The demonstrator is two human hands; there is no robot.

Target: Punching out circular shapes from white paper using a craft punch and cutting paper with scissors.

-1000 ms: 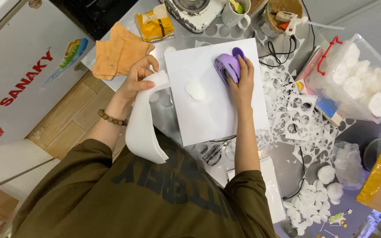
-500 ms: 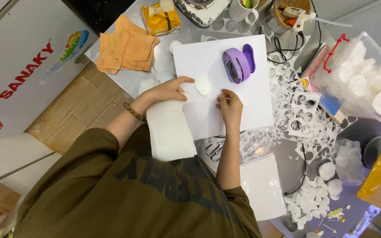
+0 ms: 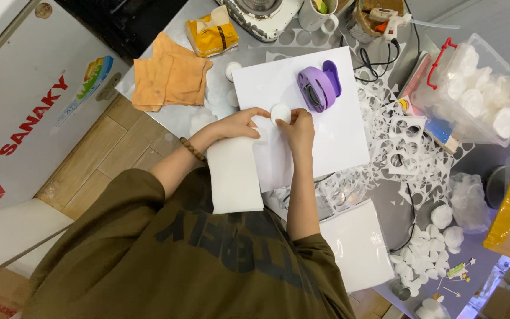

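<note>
My left hand (image 3: pixel 237 125), with a bead bracelet on the wrist, holds a long white foam strip (image 3: pixel 234 177) that hangs down toward my body. Its fingertips also touch a small white round cutout (image 3: pixel 280 112). My right hand (image 3: pixel 298 129) pinches that same round cutout from the right side. Both hands meet over the near edge of a large white sheet (image 3: pixel 332 139). A purple paper punch (image 3: pixel 320 86) rests on the sheet, just beyond my hands and apart from them.
Orange cloths (image 3: pixel 169 74) and a yellow packet (image 3: pixel 211 35) lie at the far left. White punched scrap (image 3: pixel 402 150) piles up on the right beside a clear box of white rounds (image 3: pixel 479 88). A white pad (image 3: pixel 355 242) and loose rounds (image 3: pixel 438 227) lie nearer.
My right hand has left the purple punch and drawn back toward me. Both hands have come together on the round cutout and lifted it off the sheet.
</note>
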